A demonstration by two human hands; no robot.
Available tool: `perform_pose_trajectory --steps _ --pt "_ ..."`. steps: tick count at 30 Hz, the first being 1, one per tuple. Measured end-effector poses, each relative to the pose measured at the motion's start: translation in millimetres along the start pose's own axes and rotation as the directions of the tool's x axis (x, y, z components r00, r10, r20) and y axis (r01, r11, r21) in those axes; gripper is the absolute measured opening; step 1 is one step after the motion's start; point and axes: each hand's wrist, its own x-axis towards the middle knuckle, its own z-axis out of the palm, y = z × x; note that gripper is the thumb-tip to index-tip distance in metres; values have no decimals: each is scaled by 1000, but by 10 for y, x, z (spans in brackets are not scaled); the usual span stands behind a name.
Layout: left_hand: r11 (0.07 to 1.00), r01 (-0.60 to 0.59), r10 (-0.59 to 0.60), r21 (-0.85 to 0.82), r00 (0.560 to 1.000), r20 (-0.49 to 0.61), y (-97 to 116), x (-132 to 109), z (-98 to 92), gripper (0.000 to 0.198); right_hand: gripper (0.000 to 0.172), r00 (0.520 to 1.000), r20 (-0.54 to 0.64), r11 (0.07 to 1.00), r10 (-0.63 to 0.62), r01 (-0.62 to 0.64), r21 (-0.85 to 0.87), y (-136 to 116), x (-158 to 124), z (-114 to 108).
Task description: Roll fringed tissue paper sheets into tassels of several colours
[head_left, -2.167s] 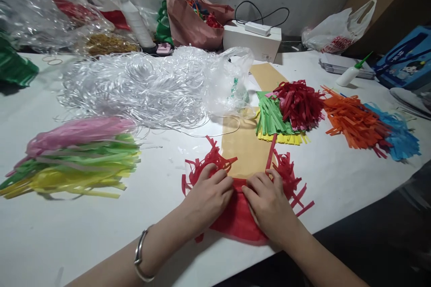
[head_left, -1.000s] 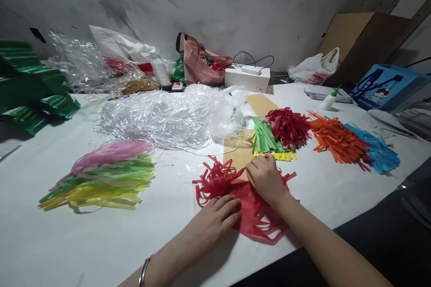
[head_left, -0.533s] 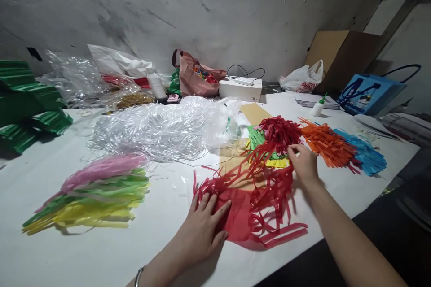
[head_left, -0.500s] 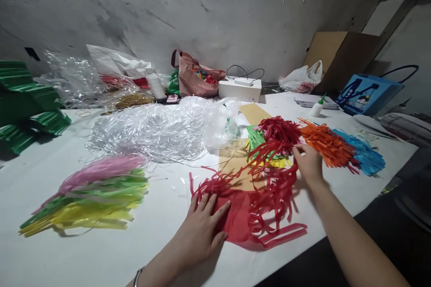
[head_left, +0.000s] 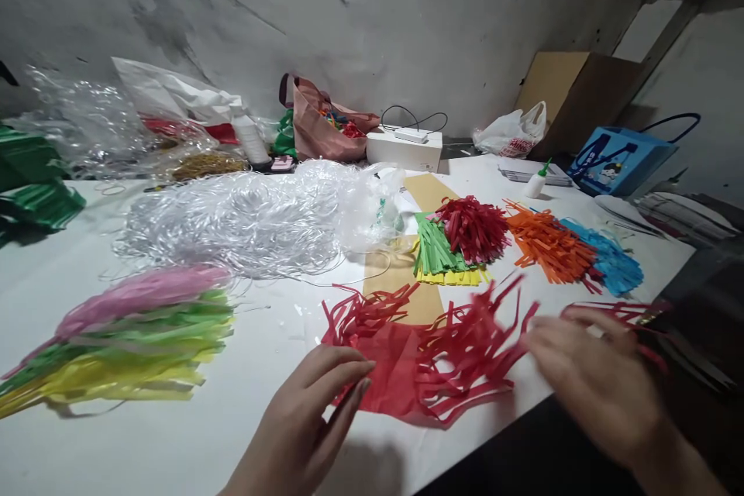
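the red fringed tissue sheet (head_left: 418,360) lies flat at the near edge of the white table (head_left: 145,442), its uncut middle just in front of the tan paper strip (head_left: 407,279). the left hand (head_left: 302,426) hovers over the sheet's left corner, fingers spread and holding nothing. the right hand (head_left: 593,380) is blurred off the sheet's right side, fingers loosely apart; thin red strips show near it, but i cannot tell if it grips any. behind the sheet sit finished tassels: green (head_left: 435,246), dark red (head_left: 472,226), orange (head_left: 546,244), blue (head_left: 607,263). to handle this well, i'd pin the solid centre and comb the strips straight, gently, since tissue tears easily
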Motion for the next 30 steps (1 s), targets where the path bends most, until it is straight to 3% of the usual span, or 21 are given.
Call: perform_pose_trajectory --steps 2,4,6,8,10,12,13,16,18,21,26,30 --pt "979 65 -61 -191 998 28 290 30 -24 25 39 972 58 969 -229 221 113 -388 183 0" --pt "878 256 -191 -405 962 195 496 32 32 23 41 938 -6 932 -347 345 111 -663 361 34" --pt "614 539 -331 -576 839 432 590 -5 143 19 39 925 -46 921 -376 379 87 -823 487 79" --pt "271 721 -405 -638 687 604 597 -78 261 31 37 934 -75 925 -349 356 130 -904 543 127" --pt "20 740 -467 -672 601 648 571 -173 350 37 32 960 -119 930 -254 276 242 -960 541 182" --pt "-96 689 -501 -719 590 633 553 -264 409 36 27 980 -166 909 -110 166 382 -1022 513 240" --pt "-115 651 -502 -750 613 609 551 -301 432 35 25 982 -184 883 -36 117 455 -1058 499 267" --pt "-79 534 -482 -842 718 501 550 -373 502 29 25 977 -170 764 126 13 646 -1168 478 325" --pt "-35 477 -494 -878 756 430 537 -399 550 26 28 971 -120 686 208 -57 725 -1230 474 345" --pt "44 430 -550 -902 764 338 498 -429 599 24 33 958 -84 646 273 -118 755 -1302 459 367" --pt "323 434 -578 -841 794 187 471 -464 595 24 33 943 -87 647 320 -151 747 -1387 417 420" --pt "484 492 -549 -724 815 187 476 -474 519 25 35 917 -96 652 387 -199 732 -1417 371 493"
